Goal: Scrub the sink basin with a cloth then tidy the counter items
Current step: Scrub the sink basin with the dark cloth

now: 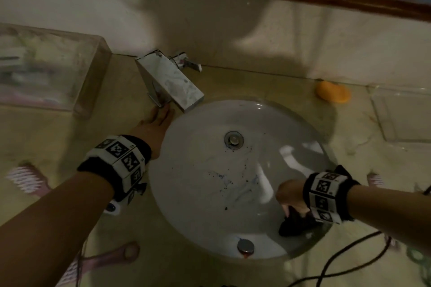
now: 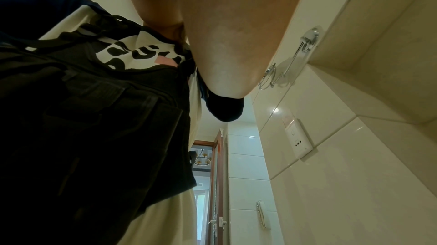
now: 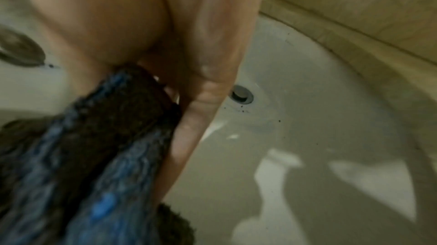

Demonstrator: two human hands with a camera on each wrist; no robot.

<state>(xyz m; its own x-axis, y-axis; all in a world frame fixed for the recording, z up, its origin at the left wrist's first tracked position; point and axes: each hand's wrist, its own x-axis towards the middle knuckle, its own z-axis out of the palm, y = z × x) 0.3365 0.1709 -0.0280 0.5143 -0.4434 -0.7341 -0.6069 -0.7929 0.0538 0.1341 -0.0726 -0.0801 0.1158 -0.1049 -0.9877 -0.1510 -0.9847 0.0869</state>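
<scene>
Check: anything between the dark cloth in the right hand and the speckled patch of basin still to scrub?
Nothing visible. The right hand grips the dark blue-edged cloth inside the white round sink basin; the dark specks lie on open porcelain beside it. The left hand rests outside, by the chrome faucet.

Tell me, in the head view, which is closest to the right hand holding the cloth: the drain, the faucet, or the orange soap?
From the right hand:
1. Drain, mid-basin, nearest.
2. Orange soap, back right on the counter.
3. Faucet, back left, farthest.
</scene>
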